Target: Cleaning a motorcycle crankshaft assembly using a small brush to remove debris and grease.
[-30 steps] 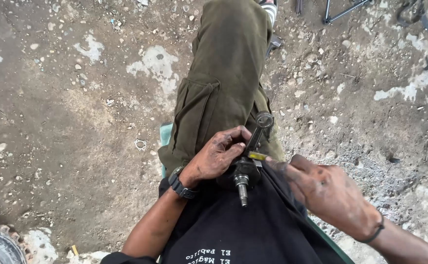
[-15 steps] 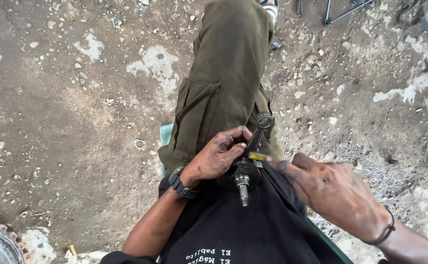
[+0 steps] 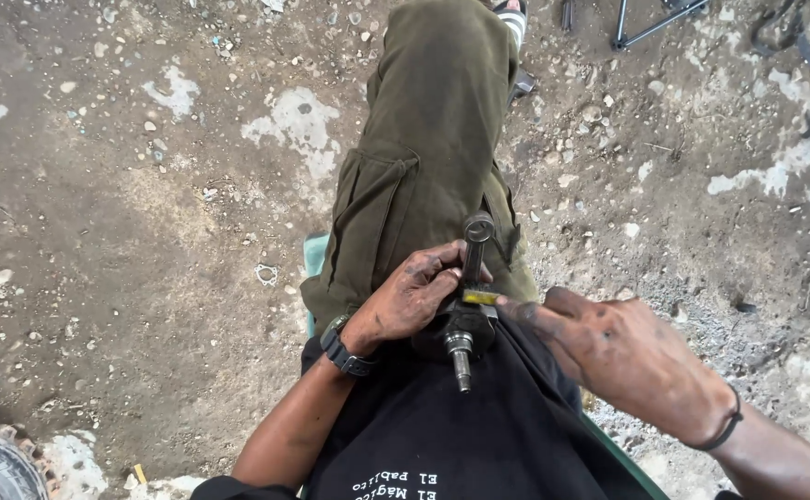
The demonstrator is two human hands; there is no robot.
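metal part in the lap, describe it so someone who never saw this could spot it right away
Find the olive trouser leg stretched over the gravel; at its near end both greasy hands meet. The left hand grips a dark crank assembly, the right hand touching its side. It alone has a ring-ended rod pointing away and a threaded silver shaft pointing at the black shirt.

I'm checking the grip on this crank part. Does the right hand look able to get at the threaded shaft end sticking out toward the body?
Probably yes. The threaded shaft end is bare, and the right hand is beside it, fingertips at the yellow piece. The left hand grips higher up.
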